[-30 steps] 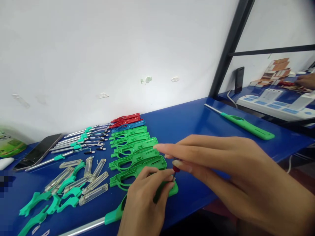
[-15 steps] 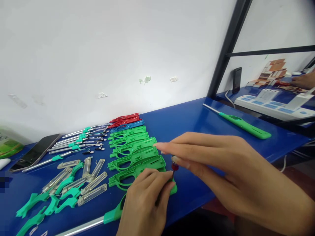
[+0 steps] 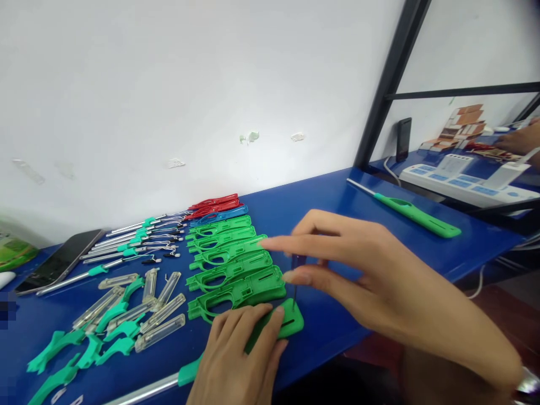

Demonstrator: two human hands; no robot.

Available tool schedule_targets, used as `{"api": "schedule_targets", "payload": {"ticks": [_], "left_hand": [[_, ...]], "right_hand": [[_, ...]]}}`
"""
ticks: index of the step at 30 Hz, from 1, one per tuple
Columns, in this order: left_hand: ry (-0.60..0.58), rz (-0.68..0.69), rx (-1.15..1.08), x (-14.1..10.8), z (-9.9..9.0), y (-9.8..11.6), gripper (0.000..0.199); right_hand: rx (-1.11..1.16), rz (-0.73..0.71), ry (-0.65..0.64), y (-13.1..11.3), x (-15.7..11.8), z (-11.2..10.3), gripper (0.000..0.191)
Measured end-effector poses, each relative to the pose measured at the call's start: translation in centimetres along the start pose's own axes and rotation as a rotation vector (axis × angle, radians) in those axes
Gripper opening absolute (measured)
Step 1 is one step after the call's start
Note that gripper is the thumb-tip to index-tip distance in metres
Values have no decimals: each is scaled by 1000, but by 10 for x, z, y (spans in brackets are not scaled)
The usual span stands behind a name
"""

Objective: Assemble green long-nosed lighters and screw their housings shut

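Observation:
Near the table's front edge, my left hand point(image 3: 240, 354) presses a green gas lighter point(image 3: 294, 322) flat, fingers bent over its handle. The lighter's metal tube sticks out to the left, and its middle is hidden under the hand. My right hand point(image 3: 358, 275) pinches a small screwdriver point(image 3: 297, 261) between thumb and fingers, index finger stretched out to the left. The screwdriver stands upright with its tip at the lighter's rounded end. Just behind lie several open green lighter shells point(image 3: 253, 288) in a row.
Clear fuel tanks point(image 3: 160, 333) and teal triggers point(image 3: 89, 351) lie at left. Behind them are metal tubes with wires point(image 3: 139, 239) and a phone point(image 3: 61, 260). Red shells point(image 3: 217, 203) lie near the wall. Another green lighter point(image 3: 415, 215) lies right, before a power strip point(image 3: 468, 183).
My left hand has slid left and down, baring the lighter's end. My right hand has shifted slightly, its index finger now straighter, and the screwdriver's tip is now visible on the lighter.

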State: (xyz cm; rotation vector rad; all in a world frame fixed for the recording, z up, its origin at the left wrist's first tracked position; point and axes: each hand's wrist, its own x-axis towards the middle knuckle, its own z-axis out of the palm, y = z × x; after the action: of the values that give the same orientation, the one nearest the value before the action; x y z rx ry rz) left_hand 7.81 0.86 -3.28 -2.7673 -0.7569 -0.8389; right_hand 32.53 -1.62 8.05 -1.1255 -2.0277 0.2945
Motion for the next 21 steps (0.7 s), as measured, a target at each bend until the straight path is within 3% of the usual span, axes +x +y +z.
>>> {"api": "schedule_targets", "payload": {"ticks": [4, 9, 11, 16, 19, 21], "left_hand": [[-7, 4, -3, -4, 3, 1, 35], [17, 10, -11, -8, 3, 3, 35], [28, 0, -23, -8, 2, 3, 35], [37, -5, -31, -8, 3, 5, 34], [47, -3, -38, -9, 3, 5, 35], [47, -8, -42, -9, 3, 6, 35]], "right_hand": [[181, -30, -94, 1, 2, 1, 41], [164, -32, 46, 2, 6, 9, 12], [124, -35, 59, 1, 5, 9, 17], [157, -87, -60, -6, 0, 0, 40], [119, -77, -5, -8, 0, 0, 16], [64, -72, 38, -8, 0, 0, 12]]}}
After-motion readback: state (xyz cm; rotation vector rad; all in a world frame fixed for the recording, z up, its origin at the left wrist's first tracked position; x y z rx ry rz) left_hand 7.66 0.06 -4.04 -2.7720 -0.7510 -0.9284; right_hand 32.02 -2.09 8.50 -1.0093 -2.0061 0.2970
